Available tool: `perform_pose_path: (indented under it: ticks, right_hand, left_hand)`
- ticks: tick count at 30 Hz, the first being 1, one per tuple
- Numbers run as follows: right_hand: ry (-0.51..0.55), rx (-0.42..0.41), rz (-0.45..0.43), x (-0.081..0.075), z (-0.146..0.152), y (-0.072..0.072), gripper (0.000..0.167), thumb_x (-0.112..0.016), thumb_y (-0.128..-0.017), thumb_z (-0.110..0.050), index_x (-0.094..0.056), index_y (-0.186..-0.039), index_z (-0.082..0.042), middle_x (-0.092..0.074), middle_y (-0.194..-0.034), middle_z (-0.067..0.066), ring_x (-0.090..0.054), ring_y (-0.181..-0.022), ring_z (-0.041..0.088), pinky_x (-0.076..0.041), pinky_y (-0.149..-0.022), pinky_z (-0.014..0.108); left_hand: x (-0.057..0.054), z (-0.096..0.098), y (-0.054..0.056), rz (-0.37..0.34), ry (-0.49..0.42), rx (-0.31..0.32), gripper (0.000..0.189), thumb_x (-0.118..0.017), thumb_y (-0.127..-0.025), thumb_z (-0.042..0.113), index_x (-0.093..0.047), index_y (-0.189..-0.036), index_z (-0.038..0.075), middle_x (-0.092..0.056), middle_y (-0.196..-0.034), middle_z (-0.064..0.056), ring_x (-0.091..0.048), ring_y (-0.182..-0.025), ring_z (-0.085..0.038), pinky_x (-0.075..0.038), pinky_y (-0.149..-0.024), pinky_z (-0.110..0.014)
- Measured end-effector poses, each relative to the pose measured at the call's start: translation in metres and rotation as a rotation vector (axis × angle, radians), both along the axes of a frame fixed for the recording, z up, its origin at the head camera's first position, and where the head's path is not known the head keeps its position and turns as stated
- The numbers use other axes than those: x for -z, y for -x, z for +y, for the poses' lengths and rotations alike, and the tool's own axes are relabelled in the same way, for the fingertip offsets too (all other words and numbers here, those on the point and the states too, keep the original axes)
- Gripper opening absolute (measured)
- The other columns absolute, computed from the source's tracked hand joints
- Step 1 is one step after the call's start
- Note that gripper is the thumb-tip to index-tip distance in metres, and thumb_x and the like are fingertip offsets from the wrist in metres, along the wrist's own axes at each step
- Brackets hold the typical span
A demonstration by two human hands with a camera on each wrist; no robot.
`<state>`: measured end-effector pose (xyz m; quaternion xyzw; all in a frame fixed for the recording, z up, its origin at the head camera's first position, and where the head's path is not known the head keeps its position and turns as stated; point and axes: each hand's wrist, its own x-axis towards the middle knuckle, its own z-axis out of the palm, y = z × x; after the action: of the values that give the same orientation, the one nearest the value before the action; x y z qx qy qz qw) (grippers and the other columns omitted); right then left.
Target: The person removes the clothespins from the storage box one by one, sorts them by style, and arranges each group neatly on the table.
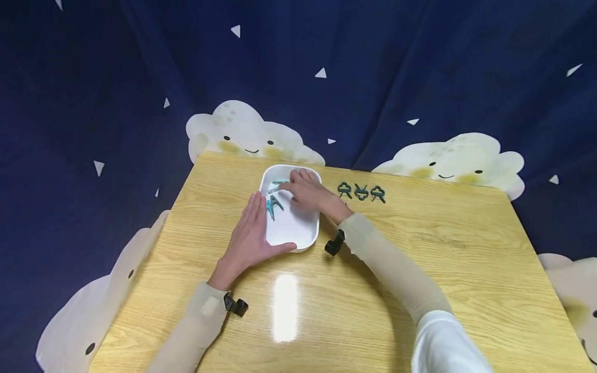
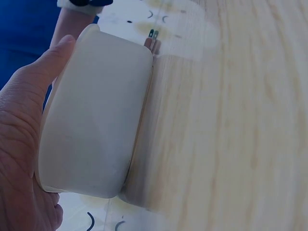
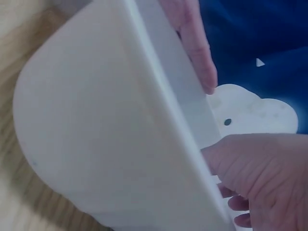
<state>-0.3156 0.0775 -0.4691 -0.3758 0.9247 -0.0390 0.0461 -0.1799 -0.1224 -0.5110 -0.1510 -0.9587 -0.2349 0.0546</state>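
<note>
A white plastic container [image 1: 291, 228] stands on the wooden table, with several teal clothespins [image 1: 276, 204] in its left half. My left hand [image 1: 252, 228] lies along the container's left side, fingers extended by the rim and thumb stretched over its near edge. In the left wrist view the left hand [image 2: 21, 125] bears against the container wall [image 2: 96, 110]. My right hand [image 1: 308, 191] reaches over the right rim into the container, fingertips right at a light teal clothespin. I cannot tell whether they pinch it. The right wrist view has the container wall hiding its fingertips.
To the container's right, three dark green clips [image 1: 361, 192] lie in a row near the far edge of the table [image 1: 443, 243]. Behind the table hangs a dark blue curtain [image 1: 373, 77] with cloud figures along its lower part.
</note>
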Motion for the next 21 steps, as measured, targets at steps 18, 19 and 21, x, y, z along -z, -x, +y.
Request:
perform_pose_path:
  ticks: [18, 19, 21]
  right_hand:
    - [-0.183, -0.038, -0.057, 0.002, -0.009, -0.003, 0.038, -0.057, -0.105, -0.017, -0.066, -0.142, -0.018, -0.059, -0.123, 0.016, -0.046, -0.108, 0.030, -0.041, -0.094, 0.043]
    - [-0.174, -0.043, -0.059, 0.002, -0.008, -0.005, 0.035, -0.057, -0.105, -0.017, -0.069, -0.137, -0.017, -0.060, -0.122, 0.015, -0.046, -0.106, 0.030, -0.042, -0.093, 0.042]
    - [-0.124, -0.044, -0.051, 0.002, -0.007, -0.006, 0.028, -0.059, -0.103, -0.016, -0.075, -0.126, -0.015, -0.062, -0.116, 0.014, -0.047, -0.103, 0.030, -0.042, -0.089, 0.041]
  left_hand:
    - [0.000, 0.000, 0.000, -0.016, 0.004, -0.001, 0.146, -0.055, -0.071, 0.098, -0.005, -0.166, -0.002, 0.007, -0.175, -0.013, 0.003, -0.162, -0.028, -0.010, -0.131, -0.042]
    - [0.000, 0.000, 0.000, -0.017, 0.004, -0.001, 0.146, -0.055, -0.071, 0.098, -0.005, -0.166, -0.002, 0.008, -0.175, -0.013, 0.003, -0.162, -0.029, -0.010, -0.131, -0.042]
    - [-0.001, -0.001, 0.000, -0.019, 0.003, -0.002, 0.147, -0.055, -0.071, 0.098, -0.005, -0.166, -0.002, 0.009, -0.175, -0.012, 0.003, -0.162, -0.029, -0.010, -0.131, -0.042]
